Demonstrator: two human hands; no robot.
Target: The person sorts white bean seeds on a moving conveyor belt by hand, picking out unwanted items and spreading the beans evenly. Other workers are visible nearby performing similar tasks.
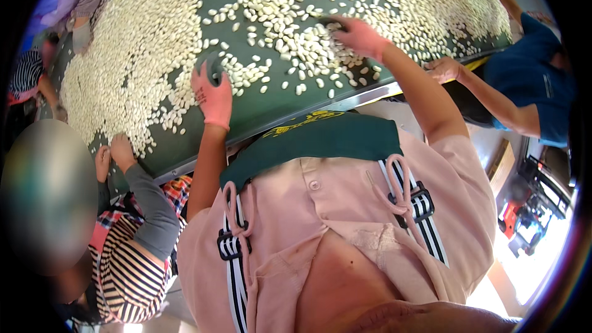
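Note:
Many white beans (157, 23) lie spread over a green table surface (259, 115). My left hand (212, 92), in a pink glove with a dark palm side, rests low at the left part of the surface. Its thumb and fingers are apart beside a small group of beans, and nothing shows between them. My right hand (356, 37), in a matching glove, is farther out at the right, with its fingers spread at a heap of beans. Its fingertips are blurred; whether a bean lies under them cannot be told.
A metal edge (342, 104) runs between my body and the surface. At the right, a person in a blue shirt (532, 78) has a bare hand by the edge. A person in striped clothing (129, 273) reaches over the beans at the left. Others stand across at the upper left.

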